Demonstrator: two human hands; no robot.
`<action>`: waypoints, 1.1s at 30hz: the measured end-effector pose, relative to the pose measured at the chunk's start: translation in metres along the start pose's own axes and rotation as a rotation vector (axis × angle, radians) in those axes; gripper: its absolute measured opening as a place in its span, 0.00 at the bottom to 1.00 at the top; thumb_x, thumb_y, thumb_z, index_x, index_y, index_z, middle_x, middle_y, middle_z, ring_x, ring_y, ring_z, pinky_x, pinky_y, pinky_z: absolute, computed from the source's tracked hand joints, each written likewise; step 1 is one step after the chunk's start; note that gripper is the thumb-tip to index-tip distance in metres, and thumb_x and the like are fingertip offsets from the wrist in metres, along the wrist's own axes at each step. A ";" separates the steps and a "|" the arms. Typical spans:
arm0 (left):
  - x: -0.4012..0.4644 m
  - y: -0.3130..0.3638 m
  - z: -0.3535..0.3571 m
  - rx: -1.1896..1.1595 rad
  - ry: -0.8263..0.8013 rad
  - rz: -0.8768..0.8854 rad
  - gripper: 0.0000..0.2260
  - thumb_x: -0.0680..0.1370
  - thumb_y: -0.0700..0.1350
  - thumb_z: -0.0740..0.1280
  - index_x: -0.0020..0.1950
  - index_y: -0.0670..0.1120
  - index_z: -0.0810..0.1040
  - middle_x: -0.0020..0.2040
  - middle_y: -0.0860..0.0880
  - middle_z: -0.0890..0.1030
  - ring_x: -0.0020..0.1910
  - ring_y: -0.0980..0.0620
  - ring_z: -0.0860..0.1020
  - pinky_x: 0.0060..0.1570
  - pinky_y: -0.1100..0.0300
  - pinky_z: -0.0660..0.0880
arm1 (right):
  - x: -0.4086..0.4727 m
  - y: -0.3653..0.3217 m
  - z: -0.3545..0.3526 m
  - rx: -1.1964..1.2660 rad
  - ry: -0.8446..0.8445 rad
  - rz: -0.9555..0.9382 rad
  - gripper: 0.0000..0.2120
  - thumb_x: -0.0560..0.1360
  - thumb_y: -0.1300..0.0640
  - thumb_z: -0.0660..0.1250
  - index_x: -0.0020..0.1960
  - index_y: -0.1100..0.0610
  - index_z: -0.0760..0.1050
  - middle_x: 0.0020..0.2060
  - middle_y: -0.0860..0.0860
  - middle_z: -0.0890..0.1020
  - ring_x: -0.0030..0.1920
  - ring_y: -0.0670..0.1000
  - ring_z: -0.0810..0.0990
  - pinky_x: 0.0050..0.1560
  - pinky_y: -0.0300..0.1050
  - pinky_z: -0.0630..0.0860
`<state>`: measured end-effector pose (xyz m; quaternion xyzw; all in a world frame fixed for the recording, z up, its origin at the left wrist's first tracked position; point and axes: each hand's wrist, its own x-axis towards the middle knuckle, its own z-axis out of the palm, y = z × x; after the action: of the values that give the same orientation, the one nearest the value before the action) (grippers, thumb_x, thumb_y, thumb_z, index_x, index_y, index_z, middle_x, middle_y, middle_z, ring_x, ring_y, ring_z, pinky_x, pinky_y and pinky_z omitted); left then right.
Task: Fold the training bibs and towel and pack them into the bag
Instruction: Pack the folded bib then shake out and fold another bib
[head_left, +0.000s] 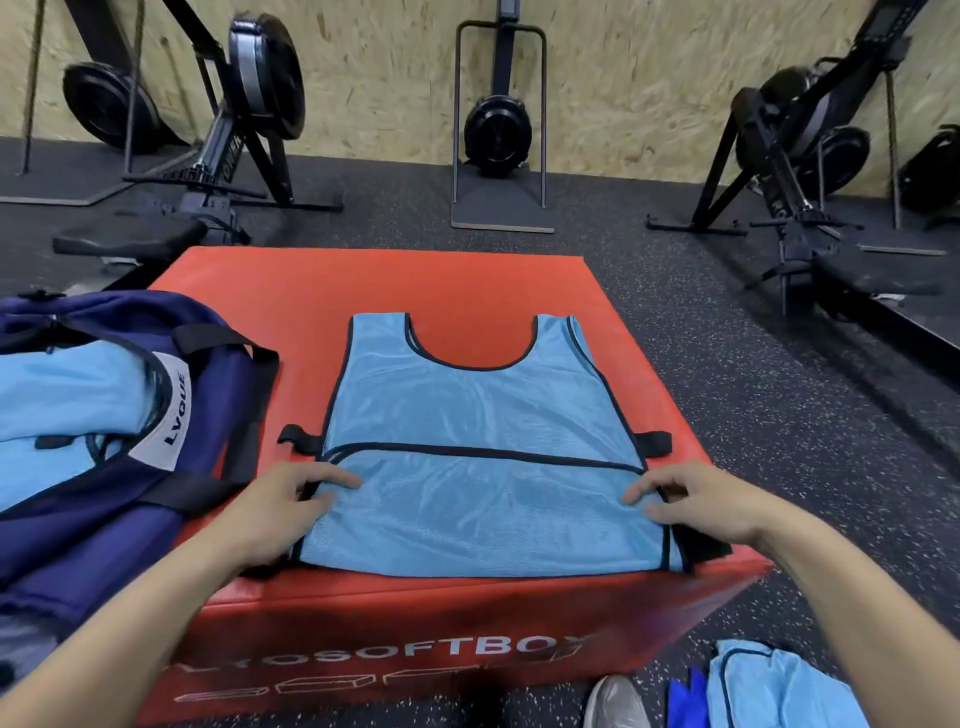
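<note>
Left hand (291, 501) and right hand (691, 499) fingers pinch bib (478, 415) side edges, flat on box (249, 291) for folding.

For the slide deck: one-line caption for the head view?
Both hands pinch a blue bib on the red box.

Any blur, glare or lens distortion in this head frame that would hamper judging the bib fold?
Head view: strong wide-angle bending, the red soft box edges bow outward; forearms and frame corners smear; the light blue bib is sharp, with mild sheen on its mesh; left hand and right hand slightly soft; lighting even, shadows faint.
</note>
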<state>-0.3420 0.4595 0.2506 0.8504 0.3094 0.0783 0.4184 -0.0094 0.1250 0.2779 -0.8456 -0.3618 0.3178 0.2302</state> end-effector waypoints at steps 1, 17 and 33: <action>0.000 0.001 0.000 -0.022 0.040 0.009 0.16 0.81 0.37 0.63 0.53 0.58 0.84 0.27 0.54 0.69 0.26 0.52 0.66 0.28 0.59 0.59 | 0.002 -0.001 0.002 0.038 0.063 -0.020 0.17 0.76 0.64 0.68 0.49 0.41 0.85 0.46 0.50 0.82 0.42 0.50 0.77 0.46 0.43 0.69; -0.024 -0.018 0.001 -0.213 0.012 0.040 0.27 0.79 0.31 0.65 0.67 0.61 0.73 0.69 0.64 0.72 0.74 0.63 0.65 0.72 0.66 0.57 | -0.005 -0.004 0.023 0.381 0.119 -0.049 0.29 0.73 0.72 0.69 0.67 0.46 0.76 0.65 0.38 0.75 0.67 0.37 0.71 0.58 0.27 0.67; -0.049 -0.013 -0.004 -0.222 0.063 0.060 0.30 0.77 0.26 0.61 0.67 0.59 0.77 0.69 0.61 0.76 0.68 0.63 0.71 0.71 0.64 0.64 | -0.033 -0.016 0.025 0.487 0.143 -0.035 0.33 0.74 0.78 0.62 0.70 0.49 0.73 0.58 0.49 0.84 0.55 0.49 0.84 0.48 0.38 0.80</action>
<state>-0.3886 0.4386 0.2492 0.8049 0.2861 0.1512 0.4975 -0.0527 0.1140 0.2828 -0.7792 -0.2721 0.3310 0.4575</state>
